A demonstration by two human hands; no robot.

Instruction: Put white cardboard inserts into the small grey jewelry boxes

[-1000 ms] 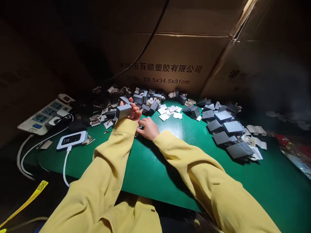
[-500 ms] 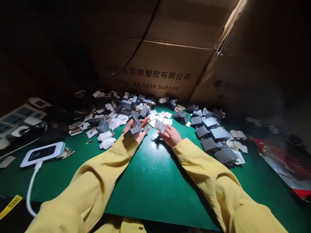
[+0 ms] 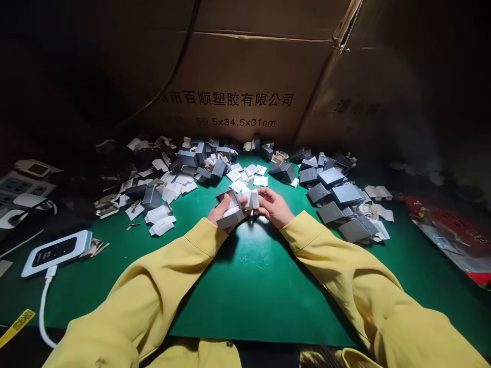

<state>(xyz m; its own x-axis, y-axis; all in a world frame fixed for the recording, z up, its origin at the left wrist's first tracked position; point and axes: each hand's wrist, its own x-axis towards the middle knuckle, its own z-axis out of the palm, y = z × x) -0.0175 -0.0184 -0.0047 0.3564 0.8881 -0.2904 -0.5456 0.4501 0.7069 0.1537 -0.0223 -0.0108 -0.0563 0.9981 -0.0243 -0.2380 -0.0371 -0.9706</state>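
My left hand [image 3: 219, 210] is closed around a small dark grey box [image 3: 230, 219], its thumb over the near side and the box's opening turned toward the right. Against that opening is a folded white paper insert [image 3: 250, 198], which my right hand [image 3: 273, 205] pinches by its right end. Whether part of the insert is inside the box I cannot tell. Just beyond the hands lie several loose white paper pieces [image 3: 247, 174] on the green table [image 3: 245, 291].
Piles of grey boxes [image 3: 333, 194] and paper scraps [image 3: 163, 225] lie right and left. A white device with a screen [image 3: 57, 251] and cable sits at left. At right is a red and clear plastic bag [image 3: 452, 235]. A large cardboard carton [image 3: 245, 66] stands behind.
My hands have come together. The right hand has brought the white paper insert to the box, and the left fingers have closed around the box, which now faces right. The view has shifted slightly.
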